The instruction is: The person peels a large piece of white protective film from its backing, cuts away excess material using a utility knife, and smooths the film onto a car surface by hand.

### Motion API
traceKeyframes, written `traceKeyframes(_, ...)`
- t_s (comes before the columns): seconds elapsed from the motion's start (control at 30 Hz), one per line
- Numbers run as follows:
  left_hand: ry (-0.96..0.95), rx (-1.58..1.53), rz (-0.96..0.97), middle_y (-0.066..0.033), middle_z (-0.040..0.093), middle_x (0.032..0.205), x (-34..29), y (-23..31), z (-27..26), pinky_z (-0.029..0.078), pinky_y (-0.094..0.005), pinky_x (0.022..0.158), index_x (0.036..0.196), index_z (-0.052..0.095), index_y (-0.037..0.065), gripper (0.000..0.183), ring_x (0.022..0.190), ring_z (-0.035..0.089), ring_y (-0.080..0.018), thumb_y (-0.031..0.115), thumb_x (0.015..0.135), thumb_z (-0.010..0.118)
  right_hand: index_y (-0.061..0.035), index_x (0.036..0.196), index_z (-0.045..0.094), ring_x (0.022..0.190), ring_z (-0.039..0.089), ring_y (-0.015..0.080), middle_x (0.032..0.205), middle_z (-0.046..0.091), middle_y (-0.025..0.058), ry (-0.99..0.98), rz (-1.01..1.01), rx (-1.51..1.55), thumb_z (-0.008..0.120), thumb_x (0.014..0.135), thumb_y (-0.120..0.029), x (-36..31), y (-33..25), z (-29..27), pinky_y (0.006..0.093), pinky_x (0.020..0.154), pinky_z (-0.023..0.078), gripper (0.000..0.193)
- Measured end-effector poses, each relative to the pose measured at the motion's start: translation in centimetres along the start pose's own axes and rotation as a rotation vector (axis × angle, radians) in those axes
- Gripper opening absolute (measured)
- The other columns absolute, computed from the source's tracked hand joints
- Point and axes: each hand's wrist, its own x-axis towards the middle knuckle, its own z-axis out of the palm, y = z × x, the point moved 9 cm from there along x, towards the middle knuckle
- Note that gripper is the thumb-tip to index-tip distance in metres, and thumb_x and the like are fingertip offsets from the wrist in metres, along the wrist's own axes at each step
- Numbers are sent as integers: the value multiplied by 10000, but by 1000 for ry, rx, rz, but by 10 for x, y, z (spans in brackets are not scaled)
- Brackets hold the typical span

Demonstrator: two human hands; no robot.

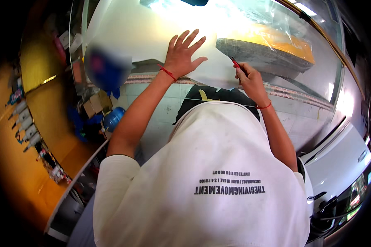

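A large white sheet (127,33) lies over a glass-topped table (313,88), its near edge uneven. My left hand (181,55) rests flat on the sheet with fingers spread, holding nothing. To its right, my right hand (251,82) pinches a slim red-and-black cutter (235,62) between thumb and fingers. The cutter's tip points away from me, at the sheet's right edge; whether it touches the sheet I cannot tell. Both wrists wear thin red bands.
A yellow and dark bundle in clear plastic (284,45) lies right of the sheet. A ruler-like strip (292,94) follows the table's near edge. At left are a blue round container (114,118), cardboard boxes (94,105) and a tool rack (27,123). A white car (338,160) stands at right.
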Motion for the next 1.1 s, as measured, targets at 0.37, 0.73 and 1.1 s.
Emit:
traceKeyframes(0.37,-62,-74,482,-23,504,1500,50,7,-4,316,-466,1133,1478,539,271,591,1349,460,-242,264,919,730,-46,1108,711,640,658,217,735,675,111,381,-19,-200,630,1010,-256,-20,-11,-1,347,623,498,245)
traceKeyframes(0.73,-686,-207,716,-117,770,1013,140,16,26,487,-473,947,1006,755,131,253,1001,707,-319,332,864,694,-8,1063,697,594,570,99,736,642,25,204,277,617,595,1020,-243,-9,-31,84,244,548,413,260)
traceKeyframes(1.1,-832,-372,592,-64,749,806,139,17,32,564,-360,778,914,748,73,393,767,732,-209,410,952,550,40,1008,713,529,509,132,654,591,56,394,266,647,572,971,-217,1,-31,88,272,523,385,295)
